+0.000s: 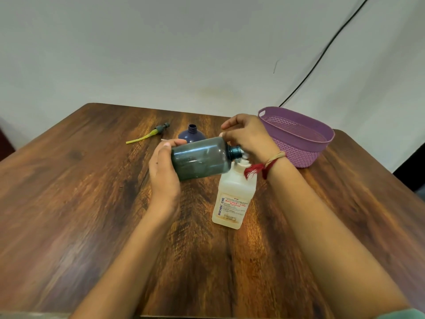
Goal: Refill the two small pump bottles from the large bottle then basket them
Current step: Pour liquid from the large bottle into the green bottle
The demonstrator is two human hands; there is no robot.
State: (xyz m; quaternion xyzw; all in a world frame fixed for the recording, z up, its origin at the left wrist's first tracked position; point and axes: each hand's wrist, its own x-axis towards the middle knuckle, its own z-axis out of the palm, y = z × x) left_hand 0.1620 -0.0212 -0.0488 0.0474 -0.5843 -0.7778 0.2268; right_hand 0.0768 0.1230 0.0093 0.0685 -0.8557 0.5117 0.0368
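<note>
Large bottle [234, 194] stands upright on the wooden table [92, 203], with the purple basket [299, 139] just behind it to the right; nothing shows inside the basket. The big bottle's top is tucked under the right wrist, so I cannot tell whether it is capped.

Held in the air above it is the green bottle [200, 157], lying on its side with the neck pointing right. The left hand [164, 173] wraps the base, fingers curled behind and thumb on top. The right hand [248, 137] closes over the neck end. Whether it pinches a cap or a pump collar is hidden by the palm. So the bottle spans the two grips, its body bare between them and its mouth inside the right hand.

Behind stands the blue bottle [192, 135], neck open. Further left a loose pump [149, 134] lies flat on the table, its yellow tube trailing towards the edge.

Risks, as I judge them: with the green bottle on its side, whatever is left in it could run out over the table once the top comes free. The right wrist hangs close over the big bottle, and a twist could knock it over. The loose pump could also be brushed off the table.
</note>
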